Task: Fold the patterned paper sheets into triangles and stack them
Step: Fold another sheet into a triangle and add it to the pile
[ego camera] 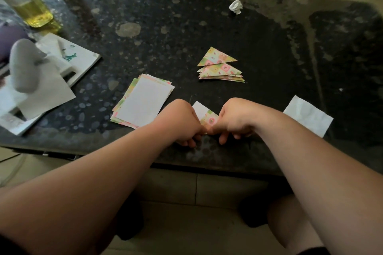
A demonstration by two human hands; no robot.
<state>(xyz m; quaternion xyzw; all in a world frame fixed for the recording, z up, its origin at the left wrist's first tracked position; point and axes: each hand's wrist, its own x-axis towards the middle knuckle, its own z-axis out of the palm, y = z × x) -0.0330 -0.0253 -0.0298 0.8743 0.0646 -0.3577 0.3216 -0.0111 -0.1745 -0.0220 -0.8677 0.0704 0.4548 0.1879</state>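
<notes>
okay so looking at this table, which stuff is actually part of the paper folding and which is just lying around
Part of the job:
sheet being folded, held by left hand and right hand
pile of unfolded sheets
stack of folded triangles

Just lying about:
crumpled paper ball
white tissue
bottle of yellow liquid
booklets at the left

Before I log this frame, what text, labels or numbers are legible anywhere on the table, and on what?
White booklet at the left: teal printed marks, too blurred to read.
Patterned paper sheets and folded triangles: small decorative motifs only, no readable words.
Oil bottle: no label visible.
Nothing else carries text.
</notes>
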